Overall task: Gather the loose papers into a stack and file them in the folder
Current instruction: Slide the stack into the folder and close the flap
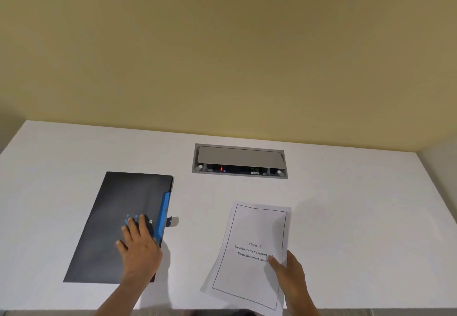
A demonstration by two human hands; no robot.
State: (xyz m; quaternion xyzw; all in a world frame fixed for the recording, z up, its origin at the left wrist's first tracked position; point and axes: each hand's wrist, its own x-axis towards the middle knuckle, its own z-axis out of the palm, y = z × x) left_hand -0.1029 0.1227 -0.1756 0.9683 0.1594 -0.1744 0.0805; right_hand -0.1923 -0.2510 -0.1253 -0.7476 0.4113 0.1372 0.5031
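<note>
On table [346,192]: right hand [291,278] pinching papers [252,254] at 4 o'clock edge, light, floppy; left hand [138,246] flat on stiff folder [118,216].

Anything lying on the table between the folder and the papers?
Almost nothing: in the head view the white table between the folder and the papers is bare, save a small grey tab sticking out from the folder's right edge.

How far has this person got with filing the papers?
Gathering looks done: the papers form one stack, gripped at its edge by the right hand. In hand: the left hand rests flat on the closed black folder. Left: opening the folder and slipping the stack inside.
</note>
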